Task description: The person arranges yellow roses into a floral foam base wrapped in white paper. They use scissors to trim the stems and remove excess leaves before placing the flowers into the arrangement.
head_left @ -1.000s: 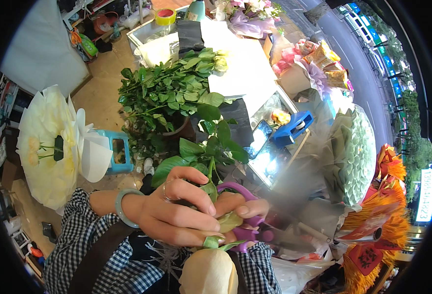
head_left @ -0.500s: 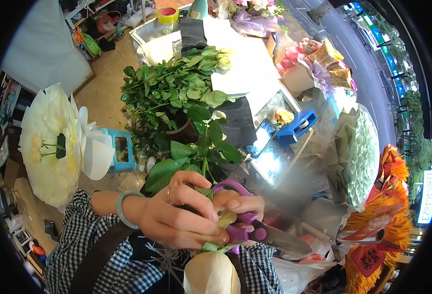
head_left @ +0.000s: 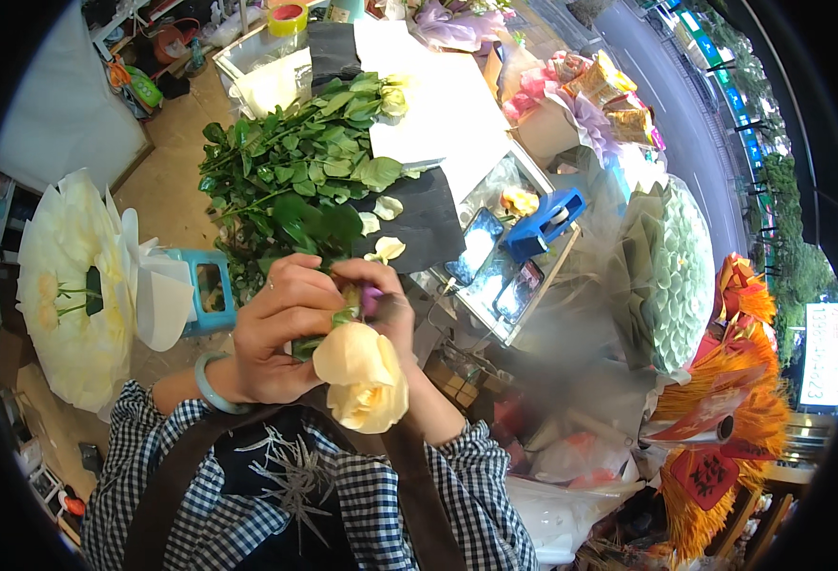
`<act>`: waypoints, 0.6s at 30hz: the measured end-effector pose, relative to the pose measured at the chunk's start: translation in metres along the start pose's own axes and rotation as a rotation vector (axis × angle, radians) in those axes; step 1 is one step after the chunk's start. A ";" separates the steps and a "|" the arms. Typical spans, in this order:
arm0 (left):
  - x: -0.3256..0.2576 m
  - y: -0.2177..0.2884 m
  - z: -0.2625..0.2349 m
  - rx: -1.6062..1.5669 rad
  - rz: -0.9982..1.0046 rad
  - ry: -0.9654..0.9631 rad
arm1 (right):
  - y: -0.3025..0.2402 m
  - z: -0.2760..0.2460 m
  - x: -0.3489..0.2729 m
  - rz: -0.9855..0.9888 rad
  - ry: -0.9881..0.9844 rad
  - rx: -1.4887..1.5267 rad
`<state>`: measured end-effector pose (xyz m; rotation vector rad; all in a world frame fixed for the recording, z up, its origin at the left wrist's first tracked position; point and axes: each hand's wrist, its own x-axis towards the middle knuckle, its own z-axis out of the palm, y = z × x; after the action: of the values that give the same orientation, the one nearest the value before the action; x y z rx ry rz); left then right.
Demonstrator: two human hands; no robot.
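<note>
A cream rose [head_left: 362, 381] is in front of my chest, its bloom tilted toward me. My left hand [head_left: 286, 319], with a ring and a pale bangle, is closed round its leafy stem just behind the bloom. On the stem's other side, my right hand [head_left: 388, 309] is curled and slightly blurred. A bit of the purple scissors [head_left: 370, 299] shows between its fingers; the blades are hidden. Beyond my hands, several pale loose petals [head_left: 388, 249] lie on and by black paper [head_left: 424, 214]. To their left is a heap of leafy rose stems [head_left: 291, 171].
A blue tape dispenser [head_left: 545, 224] and phones [head_left: 519, 290] are on the table at right. Wrapped bouquets [head_left: 671, 276] stand farther right. At left are a white-wrapped bouquet [head_left: 67, 295] and a blue stool [head_left: 208, 285]. Yellow tape [head_left: 288, 19] sits at the back.
The rose has come up and away from my body, its bloom now fully in sight. My right hand has turned, so the scissors' blades no longer show. The view has shifted a little.
</note>
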<state>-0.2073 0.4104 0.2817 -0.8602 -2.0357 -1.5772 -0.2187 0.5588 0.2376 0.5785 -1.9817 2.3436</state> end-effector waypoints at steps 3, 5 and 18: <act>-0.002 -0.003 -0.001 0.066 0.001 -0.048 | 0.018 0.001 0.004 -0.016 0.002 -0.064; -0.004 -0.006 -0.003 0.081 0.011 -0.037 | 0.025 0.001 0.005 -0.008 0.000 -0.064; -0.019 -0.028 -0.001 0.003 -0.197 0.041 | 0.047 0.004 0.016 0.186 -0.044 -0.194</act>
<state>-0.2127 0.4002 0.2496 -0.6362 -2.1484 -1.6785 -0.2444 0.5418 0.1986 0.4567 -2.3423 2.2124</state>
